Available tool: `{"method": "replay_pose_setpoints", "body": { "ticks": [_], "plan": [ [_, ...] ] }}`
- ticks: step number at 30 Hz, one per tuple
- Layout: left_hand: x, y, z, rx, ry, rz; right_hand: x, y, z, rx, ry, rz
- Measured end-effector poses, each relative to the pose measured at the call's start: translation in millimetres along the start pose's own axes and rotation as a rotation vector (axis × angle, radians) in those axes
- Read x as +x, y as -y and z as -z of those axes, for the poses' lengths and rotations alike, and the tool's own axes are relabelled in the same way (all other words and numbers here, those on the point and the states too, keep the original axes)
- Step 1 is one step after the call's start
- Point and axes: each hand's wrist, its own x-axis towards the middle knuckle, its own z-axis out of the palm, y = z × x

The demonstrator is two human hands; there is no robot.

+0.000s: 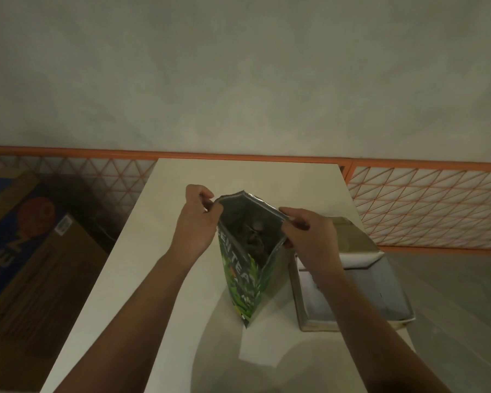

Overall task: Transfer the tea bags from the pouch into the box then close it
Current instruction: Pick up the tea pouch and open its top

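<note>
**2 hands spreading the pouch mouth**

2 hands on 1 green tea pouch (240,282), standing upright on the pale table (142,268) near its middle. Left hand (194,222) pinching the far-left corner of the foil rim, fingers curled over the edge. Right hand (309,236) pinching the right side of the rim, thumb and fingertips partly tucked behind the foil. Mouth pulled wide open, silver lining showing. Inside, only a dark jumble with 1 pale spot: tea bags (254,234) presumably, yet too dim and blurred to count or tell apart. Printed lettering on the front readable only in part, cut by the fold.

Just right of the pouch, an open white box (380,285) at the table's right edge, lid flap (349,236) tipped back. Box floor largely hidden by the right forearm; contents impossible to make out.

Left of the table, lower down, a brown carton (37,251) with a blue panel and cropped letters, cut off by the frame. Behind, an orange lattice railing (425,205) below a plain wall (238,75).
</note>
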Motion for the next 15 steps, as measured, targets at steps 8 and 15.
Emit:
{"method": "replay_pose_setpoints", "body": {
  "ticks": [8, 15],
  "plan": [
    [-8.6, -8.0, -5.9, 0.058, 0.157, 0.084, 0.5, 1.1, -4.7, -0.046, 0.066, 0.012],
    [-4.4, -9.1, 14.4, 0.181, 0.121, 0.061, 4.3, -7.7, 17.3, -0.098, 0.005, -0.009]
  ]
}}
